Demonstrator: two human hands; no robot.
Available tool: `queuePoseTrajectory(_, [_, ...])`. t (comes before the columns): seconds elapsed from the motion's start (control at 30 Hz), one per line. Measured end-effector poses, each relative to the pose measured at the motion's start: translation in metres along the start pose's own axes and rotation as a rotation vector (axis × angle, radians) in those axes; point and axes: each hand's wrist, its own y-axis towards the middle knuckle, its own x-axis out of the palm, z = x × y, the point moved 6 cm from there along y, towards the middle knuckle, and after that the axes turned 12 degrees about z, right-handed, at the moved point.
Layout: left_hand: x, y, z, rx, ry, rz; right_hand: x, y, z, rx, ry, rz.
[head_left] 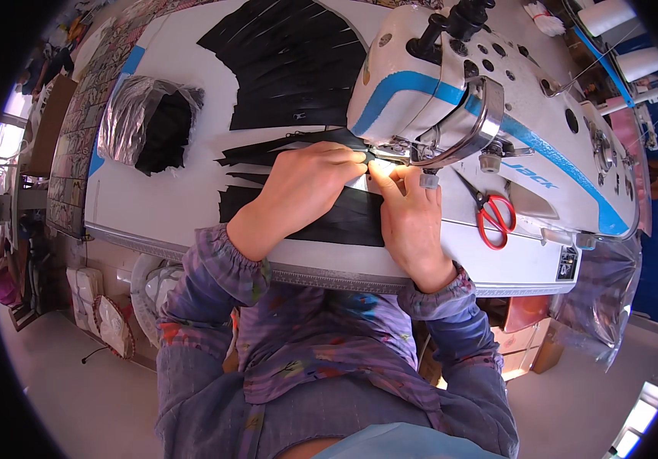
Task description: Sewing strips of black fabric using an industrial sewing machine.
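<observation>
Both my hands meet under the lit needle area of a white and blue sewing machine [413, 92]. My left hand [298, 187] pinches the edge of a black fabric piece [306, 218] close to the presser foot [391, 151]. From the right, my right hand [411, 222] has its thumb and forefinger closed at the same edge, just in front of the foot. Its other fingers are curled under, and the fingertips are partly hidden. More narrow black strips [256, 153] lie beside my left hand, their left ends jagged.
Beyond my hands lies a stack of black fabric pieces [290, 69]. A clear plastic bag [126, 122] with black material sits at the left. Red-handled scissors [495, 220] rest right of my right hand, near the machine. A ruler strip [329, 277] runs along the table's front edge.
</observation>
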Motion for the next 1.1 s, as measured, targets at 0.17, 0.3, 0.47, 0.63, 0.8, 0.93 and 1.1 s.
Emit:
queuePoseTrajectory(0.17, [0.004, 0.0, -0.002, -0.031, 0.002, -0.04, -0.001, 0.0, 0.001, -0.004, 0.001, 0.002])
queuePoseTrajectory(0.3, [0.005, 0.001, -0.003, -0.017, 0.021, -0.009, -0.001, 0.0, 0.001, 0.0, 0.008, -0.006])
queuePoseTrajectory(0.47, [0.004, 0.005, -0.003, -0.002, 0.046, 0.006, -0.001, 0.0, 0.0, 0.021, 0.008, -0.025])
queuePoseTrajectory(0.63, [0.004, 0.011, -0.007, -0.027, 0.042, -0.02, -0.005, 0.001, -0.001, 0.006, 0.032, 0.035])
queuePoseTrajectory(0.8, [0.005, 0.014, -0.009, -0.059, 0.03, -0.028, -0.017, -0.009, 0.017, 0.089, 0.306, 0.086])
queuePoseTrajectory(0.93, [0.006, 0.015, -0.012, -0.085, 0.021, -0.013, -0.013, -0.007, 0.013, 0.017, 0.274, 0.045])
queuePoseTrajectory(1.1, [-0.006, 0.007, -0.011, -0.085, -0.088, 0.104, -0.002, 0.001, 0.001, -0.019, 0.114, -0.034])
